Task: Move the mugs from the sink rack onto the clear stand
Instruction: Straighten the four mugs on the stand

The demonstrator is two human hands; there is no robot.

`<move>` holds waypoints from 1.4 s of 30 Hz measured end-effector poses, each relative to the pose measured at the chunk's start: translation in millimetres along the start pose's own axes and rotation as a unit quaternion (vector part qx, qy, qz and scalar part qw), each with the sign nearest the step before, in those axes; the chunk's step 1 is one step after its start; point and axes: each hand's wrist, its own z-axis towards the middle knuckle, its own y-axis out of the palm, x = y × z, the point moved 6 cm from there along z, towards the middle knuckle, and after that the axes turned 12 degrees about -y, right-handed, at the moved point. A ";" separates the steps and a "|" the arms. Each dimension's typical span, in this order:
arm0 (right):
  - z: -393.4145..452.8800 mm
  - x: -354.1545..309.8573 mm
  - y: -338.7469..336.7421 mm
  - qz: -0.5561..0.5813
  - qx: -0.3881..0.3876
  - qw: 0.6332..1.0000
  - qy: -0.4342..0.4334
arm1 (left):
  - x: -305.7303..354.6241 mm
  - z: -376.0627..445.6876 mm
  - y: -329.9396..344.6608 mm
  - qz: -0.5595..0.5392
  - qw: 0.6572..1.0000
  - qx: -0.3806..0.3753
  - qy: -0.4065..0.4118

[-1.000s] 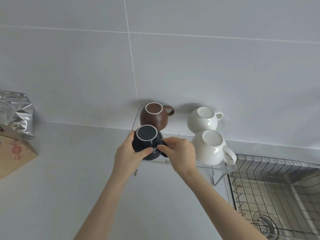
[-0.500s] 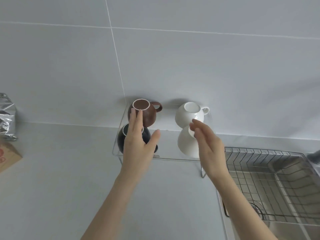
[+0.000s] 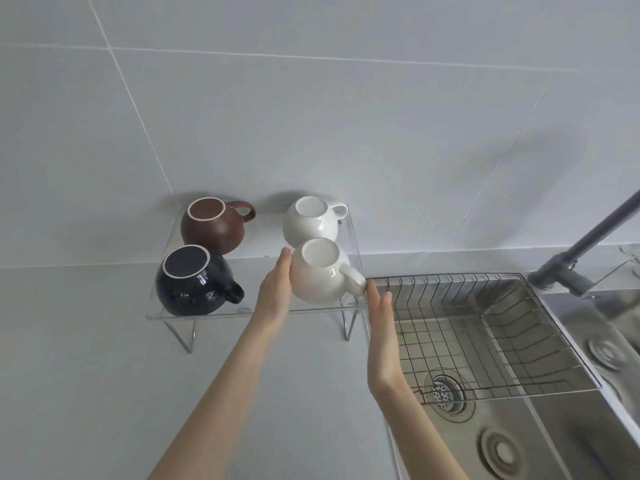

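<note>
Several mugs stand upside down on the clear stand: a brown mug at the back left, a black mug at the front left, a white mug at the back right and another white mug at the front right. My left hand is flat with its fingers against the left side of the front white mug. My right hand is flat and open just right of that mug's handle, holding nothing. The wire sink rack holds no mugs.
The steel sink with its drain lies to the right of the stand. A dark grey faucet rises at the far right. The grey tiled wall is directly behind the stand.
Both hands let go of the black mug and moved right to either side of the front white mug. The view has swung right, so more of the sink shows.
</note>
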 end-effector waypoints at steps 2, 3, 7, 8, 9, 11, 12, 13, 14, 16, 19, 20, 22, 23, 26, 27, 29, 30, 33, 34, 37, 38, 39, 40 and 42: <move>1.0 -0.5 2.8 -0.002 -0.012 1.000 0.003 | -1.4 1.6 -1.3 -0.007 1.000 0.004 -0.002; 1.3 0.8 3.7 -0.009 -0.015 1.000 0.005 | -2.0 0.6 -2.0 -0.010 1.000 0.003 -0.002; 8.0 -1.9 0.7 -0.017 -0.026 0.999 0.011 | -4.2 0.7 -2.8 -0.023 1.000 0.019 -0.006; 10.0 -2.1 -0.5 -0.013 -0.030 0.999 0.011 | -4.4 0.4 -3.6 -0.028 0.999 0.022 -0.002; 11.6 -2.9 -1.7 -0.012 -0.033 0.999 0.013 | -4.3 -0.4 -4.3 -0.031 0.999 0.024 0.003; 16.2 -2.7 -4.1 -0.016 -0.035 0.999 0.018 | -4.5 -2.2 -4.1 -0.032 0.999 0.024 0.006; 18.2 -2.3 -5.0 -0.021 -0.036 0.999 0.018 | -5.6 -3.5 -3.3 -0.031 0.999 0.021 0.008; 20.9 -2.3 -5.2 -0.026 -0.036 0.999 0.016 | -6.5 -5.0 -2.8 -0.030 0.999 0.021 0.007; 23.1 -2.4 -5.6 -0.031 -0.036 0.999 0.014 | -8.5 -5.9 -2.6 -0.031 0.999 0.021 0.008; 27.0 -2.8 -5.2 -0.038 -0.040 0.998 0.015 | -14.0 -7.4 -4.5 -0.039 0.999 0.028 -0.003; 32.1 -3.9 -4.9 -0.040 -0.050 0.998 0.019 | -19.5 -10.8 -5.9 -0.050 0.998 0.030 -0.011; 33.6 -4.1 -4.6 -0.043 -0.052 0.998 0.019 | -20.7 -11.7 -6.1 -0.055 0.998 0.029 -0.011; 35.7 -2.9 -4.1 -0.043 -0.055 0.997 0.022 | -20.9 -14.3 -5.0 -0.060 0.998 0.026 -0.009; 36.8 -1.9 -3.8 -0.040 -0.053 0.998 0.022 | -21.2 -14.9 -4.3 -0.059 0.998 0.026 -0.009; 39.0 0.7 -2.8 -0.038 -0.050 0.998 0.013 | -23.2 -15.2 -3.4 -0.060 0.998 0.025 -0.007; 39.4 2.0 -2.6 -0.039 -0.050 0.998 0.010 | -22.4 -16.7 -2.9 -0.057 0.998 0.024 -0.009; 39.9 3.4 -2.9 -0.044 -0.052 0.998 0.006 | -23.1 -16.7 -4.2 -0.055 0.998 0.026 -0.014; 41.0 3.2 -4.1 -0.045 -0.048 0.998 0.001 | -22.8 -16.3 -5.5 -0.053 0.998 0.029 -0.019; 51.2 -5.2 -11.8 -0.050 -0.022 0.998 -0.032 | -14.6 -18.0 -13.5 -0.050 0.998 0.043 -0.019; 57.5 -9.7 -14.0 -0.055 -0.017 0.997 -0.042 | -9.9 -17.6 -16.9 -0.049 0.998 0.046 -0.012; 84.8 -24.1 -16.6 -0.067 -0.015 0.996 -0.061 | 9.7 -10.0 -22.2 -0.044 0.999 0.029 0.007; 96.8 -29.3 -15.1 -0.071 -0.019 0.995 -0.070 | 17.6 -5.1 -22.0 -0.043 0.999 0.023 0.015; 107.6 -33.2 -12.8 -0.076 -0.027 0.994 -0.078 | 23.8 1.0 -22.1 -0.035 0.999 0.026 0.021; 118.7 -36.2 -9.2 -0.082 -0.037 0.993 -0.082 | 30.1 8.9 -22.4 -0.026 0.999 0.036 0.024; 137.3 -37.8 -1.7 -0.091 -0.058 0.991 -0.077 | 38.0 26.5 -21.7 -0.004 0.998 0.055 0.019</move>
